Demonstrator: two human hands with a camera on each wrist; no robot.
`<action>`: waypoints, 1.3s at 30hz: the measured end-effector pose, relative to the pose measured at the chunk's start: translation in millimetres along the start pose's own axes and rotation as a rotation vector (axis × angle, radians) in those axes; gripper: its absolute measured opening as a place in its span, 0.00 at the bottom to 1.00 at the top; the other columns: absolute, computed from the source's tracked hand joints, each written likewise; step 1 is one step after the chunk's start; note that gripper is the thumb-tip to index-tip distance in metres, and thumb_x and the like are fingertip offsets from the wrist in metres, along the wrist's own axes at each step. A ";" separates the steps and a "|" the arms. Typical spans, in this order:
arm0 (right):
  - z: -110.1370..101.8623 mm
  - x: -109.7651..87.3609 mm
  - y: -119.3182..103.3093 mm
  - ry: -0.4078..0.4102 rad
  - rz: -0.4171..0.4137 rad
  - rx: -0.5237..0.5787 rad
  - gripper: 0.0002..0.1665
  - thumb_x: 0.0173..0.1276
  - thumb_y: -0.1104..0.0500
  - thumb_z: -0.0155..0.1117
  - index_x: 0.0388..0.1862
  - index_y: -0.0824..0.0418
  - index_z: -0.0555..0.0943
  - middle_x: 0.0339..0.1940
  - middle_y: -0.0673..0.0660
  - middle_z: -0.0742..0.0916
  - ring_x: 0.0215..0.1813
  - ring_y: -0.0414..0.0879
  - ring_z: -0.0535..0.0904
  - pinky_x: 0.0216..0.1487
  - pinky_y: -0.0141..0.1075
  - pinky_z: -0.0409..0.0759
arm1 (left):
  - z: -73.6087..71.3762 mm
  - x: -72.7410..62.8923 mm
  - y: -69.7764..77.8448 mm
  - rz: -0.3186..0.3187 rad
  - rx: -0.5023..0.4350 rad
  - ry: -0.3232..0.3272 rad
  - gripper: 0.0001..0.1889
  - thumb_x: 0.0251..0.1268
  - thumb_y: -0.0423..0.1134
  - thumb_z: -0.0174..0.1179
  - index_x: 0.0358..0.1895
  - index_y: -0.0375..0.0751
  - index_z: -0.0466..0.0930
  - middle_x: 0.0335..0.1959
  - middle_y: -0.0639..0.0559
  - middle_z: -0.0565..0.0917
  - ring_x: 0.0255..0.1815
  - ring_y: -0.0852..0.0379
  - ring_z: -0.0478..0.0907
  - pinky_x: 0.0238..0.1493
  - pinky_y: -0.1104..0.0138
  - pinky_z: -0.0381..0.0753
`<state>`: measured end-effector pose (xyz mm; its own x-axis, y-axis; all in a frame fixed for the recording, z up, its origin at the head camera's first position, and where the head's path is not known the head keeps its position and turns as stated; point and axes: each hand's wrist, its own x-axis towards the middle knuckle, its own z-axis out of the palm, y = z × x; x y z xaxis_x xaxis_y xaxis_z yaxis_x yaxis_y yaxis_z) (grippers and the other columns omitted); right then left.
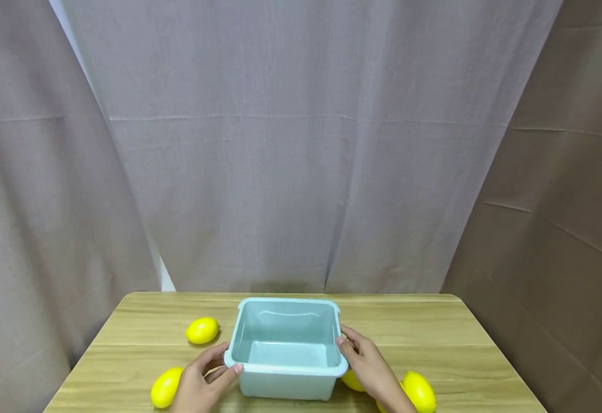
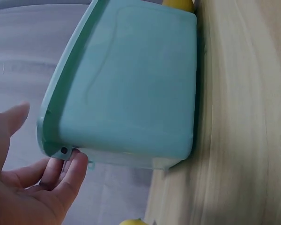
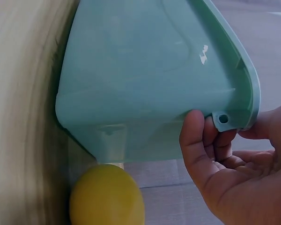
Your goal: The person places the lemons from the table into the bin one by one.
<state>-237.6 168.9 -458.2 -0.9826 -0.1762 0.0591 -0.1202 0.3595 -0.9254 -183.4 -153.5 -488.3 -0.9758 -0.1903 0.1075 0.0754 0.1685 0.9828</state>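
An open-topped, pale green plastic bin (image 1: 284, 385) stands upright near the front of the wooden table. At its near left corner, my left hand (image 1: 204, 383) has curled fingers under the rim and the thumb at the rim's edge. On the right side my right hand (image 1: 370, 367) grips the rim, thumb above and fingers below. In the right wrist view those fingers (image 3: 193, 136) press against the bin wall beside a small lug with a hole. Nothing lies inside the bin. One yellow lemon (image 1: 354, 380) sits right by its right side, partly hidden by the bin and my right hand.
Left of the bin are two lemons, one farther back (image 1: 202, 330) and one beside my left hand (image 1: 165, 389). Another lemon (image 1: 418, 392) lies at the right, partly behind my right forearm. Grey curtains (image 1: 280, 172) hang behind the wooden table (image 1: 435, 332).
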 end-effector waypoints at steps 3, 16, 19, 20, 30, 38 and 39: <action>0.9 -2.5 2.8 0.010 -0.015 -0.001 0.30 0.84 0.58 0.55 0.76 0.76 0.68 0.40 0.58 0.86 0.49 0.49 0.81 0.48 0.31 0.82 | 0.5 2.3 -0.3 0.002 0.047 0.013 0.27 0.69 0.39 0.72 0.65 0.26 0.80 0.46 0.44 0.87 0.49 0.52 0.85 0.50 0.66 0.88; -1.9 -19.3 7.6 -0.075 0.027 0.016 0.34 0.85 0.55 0.53 0.75 0.80 0.65 0.42 0.60 0.87 0.50 0.51 0.83 0.48 0.34 0.84 | 3.0 2.7 4.3 -0.031 0.146 0.046 0.21 0.79 0.39 0.61 0.66 0.28 0.80 0.25 0.53 0.73 0.23 0.62 0.68 0.25 0.73 0.69; -1.6 -21.9 6.9 -0.062 0.060 0.013 0.34 0.85 0.54 0.54 0.76 0.80 0.65 0.38 0.58 0.85 0.46 0.48 0.82 0.45 0.33 0.82 | 3.1 3.2 4.7 -0.026 0.144 0.041 0.20 0.79 0.37 0.60 0.65 0.28 0.80 0.23 0.53 0.72 0.21 0.62 0.67 0.24 0.73 0.68; -1.4 -22.7 7.1 -0.064 0.067 0.016 0.35 0.85 0.54 0.54 0.76 0.80 0.65 0.37 0.58 0.85 0.45 0.48 0.82 0.44 0.33 0.83 | 2.9 3.1 4.6 -0.030 0.146 0.032 0.20 0.79 0.37 0.59 0.66 0.28 0.80 0.22 0.53 0.72 0.21 0.62 0.66 0.23 0.73 0.67; -3.4 -23.5 22.9 -0.132 0.080 0.074 0.38 0.85 0.53 0.54 0.77 0.81 0.62 0.42 0.61 0.90 0.47 0.48 0.85 0.49 0.39 0.87 | 2.7 1.5 -1.4 -0.101 0.123 -0.023 0.22 0.81 0.37 0.55 0.71 0.29 0.75 0.19 0.53 0.72 0.20 0.59 0.68 0.24 0.72 0.72; -8.0 -16.0 52.6 -0.213 -0.018 0.100 0.41 0.85 0.45 0.54 0.77 0.79 0.62 0.52 0.64 0.91 0.51 0.47 0.88 0.50 0.40 0.88 | 2.6 1.5 -4.9 -0.153 0.116 -0.013 0.23 0.82 0.40 0.55 0.72 0.33 0.75 0.18 0.53 0.71 0.21 0.57 0.69 0.25 0.71 0.73; -7.3 -16.2 52.1 -0.206 0.002 0.114 0.43 0.85 0.44 0.54 0.77 0.79 0.63 0.54 0.67 0.90 0.53 0.50 0.88 0.50 0.42 0.89 | 2.9 1.6 -5.1 -0.158 0.113 -0.010 0.23 0.82 0.40 0.55 0.72 0.34 0.75 0.18 0.53 0.71 0.22 0.57 0.70 0.25 0.70 0.73</action>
<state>-229.0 197.2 -504.7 -0.9316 -0.3633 -0.0101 -0.0896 0.2566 -0.9623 -185.9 -151.9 -493.6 -0.9757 -0.2135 -0.0491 -0.1021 0.2450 0.9641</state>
